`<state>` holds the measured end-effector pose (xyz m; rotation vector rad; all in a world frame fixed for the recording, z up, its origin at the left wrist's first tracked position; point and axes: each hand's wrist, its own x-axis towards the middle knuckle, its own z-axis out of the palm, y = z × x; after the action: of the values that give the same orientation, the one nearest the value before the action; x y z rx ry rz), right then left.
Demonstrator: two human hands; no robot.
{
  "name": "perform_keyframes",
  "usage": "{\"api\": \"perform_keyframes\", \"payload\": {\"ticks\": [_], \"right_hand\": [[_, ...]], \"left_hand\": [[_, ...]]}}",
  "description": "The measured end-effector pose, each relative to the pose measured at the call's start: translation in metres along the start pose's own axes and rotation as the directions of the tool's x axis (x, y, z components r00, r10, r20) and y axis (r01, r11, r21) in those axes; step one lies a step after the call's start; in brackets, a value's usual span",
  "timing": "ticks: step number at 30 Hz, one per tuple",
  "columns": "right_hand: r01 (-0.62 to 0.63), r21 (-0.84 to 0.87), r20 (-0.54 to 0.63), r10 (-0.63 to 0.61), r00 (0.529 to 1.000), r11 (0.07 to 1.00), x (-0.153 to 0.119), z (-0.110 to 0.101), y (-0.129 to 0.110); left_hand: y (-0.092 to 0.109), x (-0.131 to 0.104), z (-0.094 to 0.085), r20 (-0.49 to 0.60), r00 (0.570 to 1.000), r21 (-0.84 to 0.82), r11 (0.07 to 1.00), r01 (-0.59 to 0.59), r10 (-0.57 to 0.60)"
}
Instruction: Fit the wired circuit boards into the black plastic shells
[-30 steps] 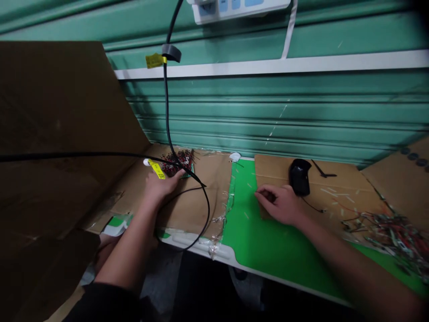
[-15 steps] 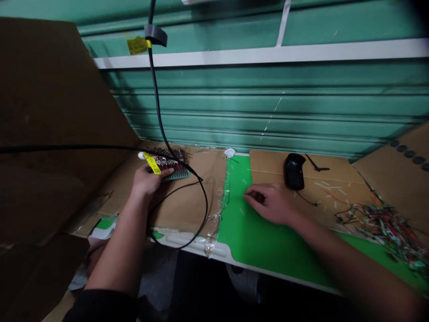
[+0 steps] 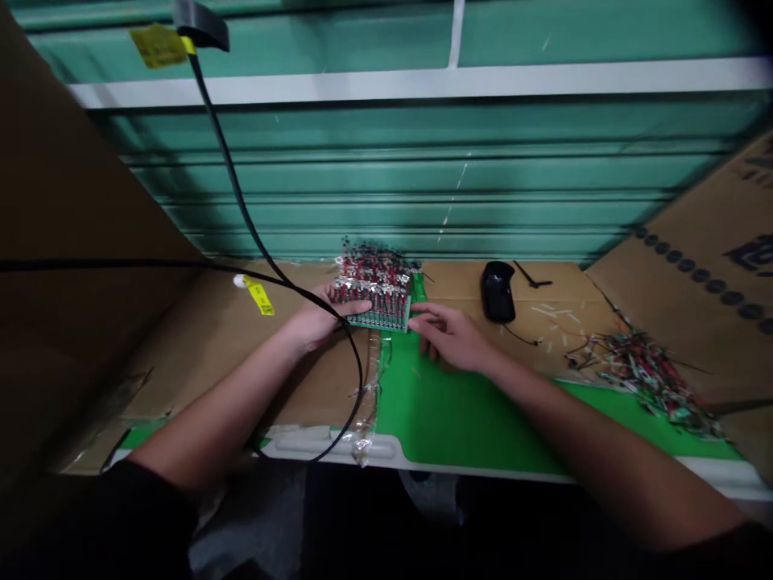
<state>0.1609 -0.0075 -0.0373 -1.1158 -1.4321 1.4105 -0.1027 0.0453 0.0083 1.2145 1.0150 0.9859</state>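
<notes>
My left hand [image 3: 320, 321] is closed on the left side of a green circuit board [image 3: 379, 322], thumb across its front. Dense rows of red and black wired parts with silvery pieces stand along the board, which is tilted up above the seam between the cardboard and the green tabletop. At the board's right edge, my right hand [image 3: 450, 332] has its thumb and forefinger on the corner, other fingers curled below. A black cable [image 3: 356, 362] loops in front of my left hand and hides part of it.
A black computer mouse [image 3: 498, 292] and a black cable tie [image 3: 531, 278] lie on the right cardboard. A tangled heap of wires [image 3: 655, 374] is farther right. A yellow tag [image 3: 258, 296] lies at left. Cardboard walls [image 3: 694, 266] flank the table; a green shutter [image 3: 374, 177] stands behind.
My left hand has lifted the circuit board and carried it rightward, out from behind the cable. My right hand's fingers have come to the board's right edge. The view has shifted right.
</notes>
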Motion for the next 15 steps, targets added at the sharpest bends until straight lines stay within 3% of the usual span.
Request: {"api": "perform_keyframes", "payload": {"ticks": [3, 6, 10, 15], "right_hand": [[0.013, 0.098, -0.077, -0.005, 0.997, 0.995, 0.013, -0.003, 0.002], [0.016, 0.174, -0.167, 0.014, 0.986, 0.985, 0.023, -0.007, 0.005], [0.005, 0.213, -0.193, 0.037, 0.980, 0.977, 0.027, -0.007, 0.008], [-0.001, 0.147, -0.200, 0.031, 0.979, 0.989, 0.023, -0.002, 0.010]], "left_hand": [[-0.009, 0.022, 0.017, 0.120, 0.993, 0.023, 1.000, -0.015, 0.012], [-0.019, 0.031, 0.026, 0.155, 0.988, -0.033, 0.999, -0.014, 0.019], [-0.033, 0.029, 0.030, 0.146, 0.989, -0.104, 0.995, 0.004, 0.012], [-0.041, 0.022, 0.033, 0.078, 0.997, -0.054, 0.998, -0.021, 0.025]]}}
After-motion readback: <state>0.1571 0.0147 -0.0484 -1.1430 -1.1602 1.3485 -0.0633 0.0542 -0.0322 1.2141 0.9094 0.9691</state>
